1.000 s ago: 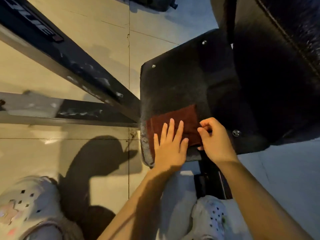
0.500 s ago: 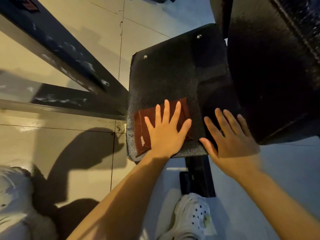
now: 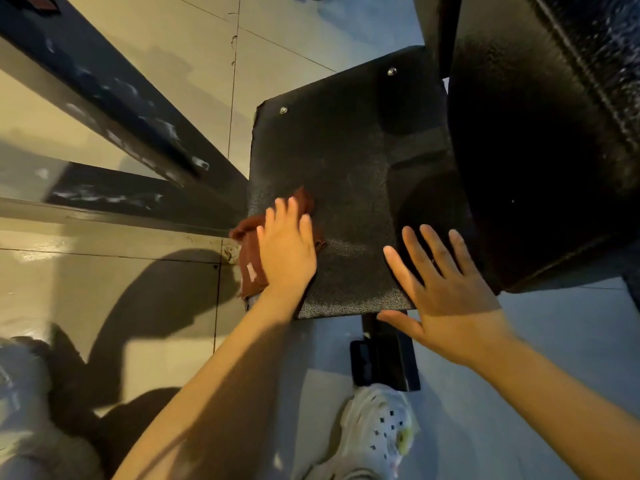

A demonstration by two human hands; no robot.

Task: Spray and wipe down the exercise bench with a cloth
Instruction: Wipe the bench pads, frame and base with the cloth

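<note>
The black padded seat of the exercise bench (image 3: pixel 349 161) fills the middle of the view, with the larger black back pad (image 3: pixel 540 133) to its right. A dark red cloth (image 3: pixel 251 247) lies bunched at the seat's near left edge, partly hanging over the side. My left hand (image 3: pixel 287 251) presses flat on the cloth with straight fingers. My right hand (image 3: pixel 446 292) is spread open with straight fingers over the seat's near right corner; whether it touches the pad I cannot tell. No spray bottle is in view.
Dark metal frame bars (image 3: pixel 114 98) run diagonally across the tiled floor (image 3: pixel 138 299) on the left. The bench's black support post and foot (image 3: pixel 384 355) stand below the seat. A white perforated shoe (image 3: pixel 377 431) is beside the foot, another at the lower left.
My left hand has slid the cloth leftward to the seat's edge, bunching it. My right hand let go of the cloth's corner a second ago and stays spread open.
</note>
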